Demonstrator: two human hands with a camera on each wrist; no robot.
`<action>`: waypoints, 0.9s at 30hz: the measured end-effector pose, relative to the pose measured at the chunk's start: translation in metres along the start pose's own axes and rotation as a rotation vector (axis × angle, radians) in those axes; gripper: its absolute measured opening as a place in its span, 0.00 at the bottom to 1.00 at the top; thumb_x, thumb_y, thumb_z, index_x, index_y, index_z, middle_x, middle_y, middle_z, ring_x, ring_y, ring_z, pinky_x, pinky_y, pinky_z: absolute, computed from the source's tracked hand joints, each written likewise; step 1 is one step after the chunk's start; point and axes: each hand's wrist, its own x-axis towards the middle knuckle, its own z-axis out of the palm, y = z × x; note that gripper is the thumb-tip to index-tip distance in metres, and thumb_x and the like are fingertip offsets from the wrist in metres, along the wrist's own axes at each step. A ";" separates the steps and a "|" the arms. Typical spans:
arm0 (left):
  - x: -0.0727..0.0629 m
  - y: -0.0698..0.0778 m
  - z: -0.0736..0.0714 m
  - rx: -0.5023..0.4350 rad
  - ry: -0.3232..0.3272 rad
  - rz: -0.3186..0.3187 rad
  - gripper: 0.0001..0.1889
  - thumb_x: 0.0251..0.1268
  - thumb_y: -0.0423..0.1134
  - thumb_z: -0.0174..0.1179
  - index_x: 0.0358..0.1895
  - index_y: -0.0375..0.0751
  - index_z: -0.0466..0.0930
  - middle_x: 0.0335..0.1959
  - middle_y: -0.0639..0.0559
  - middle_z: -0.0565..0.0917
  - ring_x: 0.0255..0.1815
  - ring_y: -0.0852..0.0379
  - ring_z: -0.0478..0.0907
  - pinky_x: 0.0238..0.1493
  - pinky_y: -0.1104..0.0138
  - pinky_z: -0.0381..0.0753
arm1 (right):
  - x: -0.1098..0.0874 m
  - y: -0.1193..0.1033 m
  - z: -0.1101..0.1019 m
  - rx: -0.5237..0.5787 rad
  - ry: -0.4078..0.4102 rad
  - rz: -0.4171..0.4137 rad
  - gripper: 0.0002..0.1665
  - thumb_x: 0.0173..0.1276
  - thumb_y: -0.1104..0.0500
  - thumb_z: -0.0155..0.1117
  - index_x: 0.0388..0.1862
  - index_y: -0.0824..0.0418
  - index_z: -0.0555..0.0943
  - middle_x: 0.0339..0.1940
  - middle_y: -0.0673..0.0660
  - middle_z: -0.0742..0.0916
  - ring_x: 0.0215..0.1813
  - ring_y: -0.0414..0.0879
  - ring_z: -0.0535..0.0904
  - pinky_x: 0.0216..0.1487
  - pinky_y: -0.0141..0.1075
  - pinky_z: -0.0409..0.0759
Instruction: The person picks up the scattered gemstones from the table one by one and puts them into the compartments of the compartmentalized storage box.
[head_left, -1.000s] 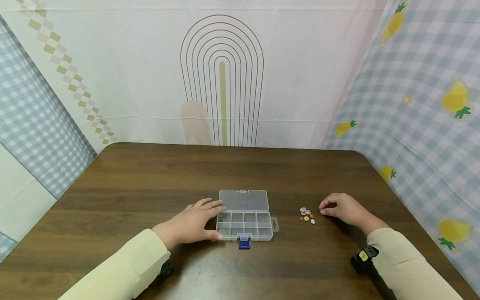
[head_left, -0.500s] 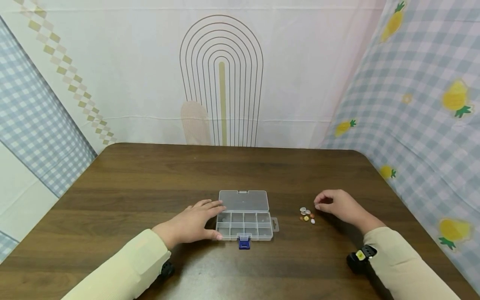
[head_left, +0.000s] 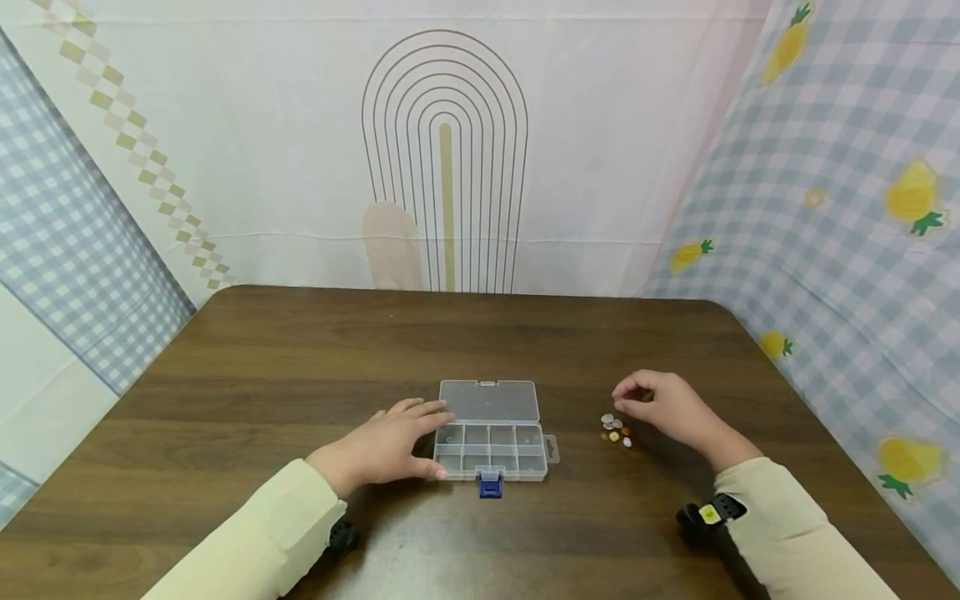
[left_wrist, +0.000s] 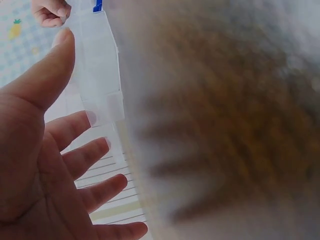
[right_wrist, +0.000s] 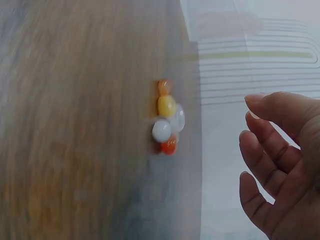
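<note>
A clear plastic compartment box [head_left: 491, 450] lies on the table with its lid [head_left: 489, 402] laid back. My left hand [head_left: 390, 442] rests at the box's left side with straight, spread fingers, thumb by the front corner; in the left wrist view the left hand [left_wrist: 55, 165] looks relaxed. My right hand [head_left: 667, 408] is raised just right of and above a small pile of polished stones [head_left: 615, 436]. Thumb and index finger pinch at their tips, seemingly on a tiny stone mostly hidden. White, clear, yellow and orange-red stones [right_wrist: 167, 120] lie together in the right wrist view.
A blue latch [head_left: 491, 486] sticks out from the box's front, and a hanging tab [head_left: 552, 448] from its right side. The brown wooden table [head_left: 315, 350] ends at a patterned cloth [head_left: 300, 150] behind it.
My right hand has risen and moved left, from right of the stones to beside and above them. The left hand, box and pile stay in place.
</note>
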 end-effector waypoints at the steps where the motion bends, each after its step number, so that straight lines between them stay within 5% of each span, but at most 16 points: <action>1: 0.000 0.000 0.000 -0.001 -0.001 -0.002 0.41 0.57 0.59 0.65 0.73 0.52 0.63 0.76 0.53 0.59 0.76 0.41 0.50 0.65 0.34 0.54 | 0.000 -0.002 0.001 0.004 -0.002 0.004 0.06 0.65 0.61 0.67 0.39 0.62 0.84 0.34 0.51 0.84 0.37 0.42 0.77 0.36 0.35 0.77; 17: 0.000 0.007 -0.003 0.076 -0.014 -0.018 0.39 0.58 0.60 0.62 0.73 0.58 0.63 0.76 0.51 0.59 0.75 0.41 0.53 0.64 0.35 0.56 | 0.005 -0.037 0.014 0.041 0.007 -0.014 0.05 0.65 0.62 0.66 0.39 0.62 0.84 0.35 0.52 0.82 0.33 0.43 0.76 0.30 0.35 0.77; 22: -0.001 0.007 -0.002 0.061 -0.023 -0.018 0.38 0.58 0.60 0.63 0.73 0.57 0.63 0.75 0.50 0.59 0.75 0.40 0.54 0.63 0.34 0.56 | 0.005 -0.045 0.020 0.053 0.011 -0.023 0.05 0.65 0.63 0.66 0.39 0.62 0.84 0.35 0.52 0.82 0.34 0.43 0.76 0.33 0.35 0.78; 27: 0.001 0.006 -0.002 0.033 -0.032 -0.020 0.38 0.58 0.60 0.63 0.73 0.58 0.64 0.76 0.50 0.59 0.75 0.40 0.53 0.63 0.33 0.55 | 0.003 -0.051 0.026 0.114 -0.002 -0.023 0.06 0.65 0.63 0.66 0.40 0.63 0.84 0.36 0.53 0.82 0.30 0.44 0.76 0.26 0.35 0.78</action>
